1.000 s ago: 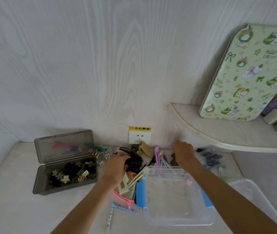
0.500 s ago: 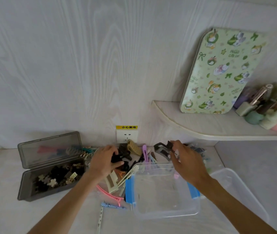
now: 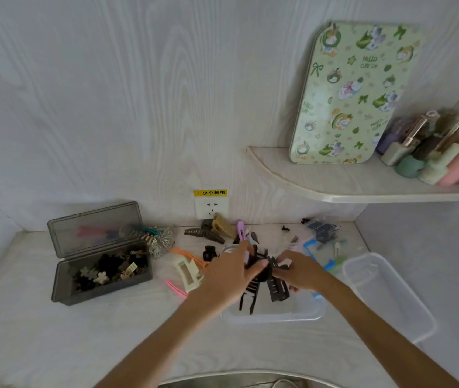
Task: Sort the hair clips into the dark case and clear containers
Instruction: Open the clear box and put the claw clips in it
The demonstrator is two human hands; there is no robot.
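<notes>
Gripping black claw clips (image 3: 261, 278) above the clear container (image 3: 278, 315), left hand (image 3: 228, 275) and right hand (image 3: 301, 271) pinch them; the dark case (image 3: 102, 287) holds small clips.

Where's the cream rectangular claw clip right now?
In the head view, the cream claw clip lies on the desk left of centre, between the dark case and the left hand.

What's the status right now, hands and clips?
Left hand and right hand both gripping black claw clips over the clear container. Dark case open, part filled. Loose clips still along the wall.
</notes>
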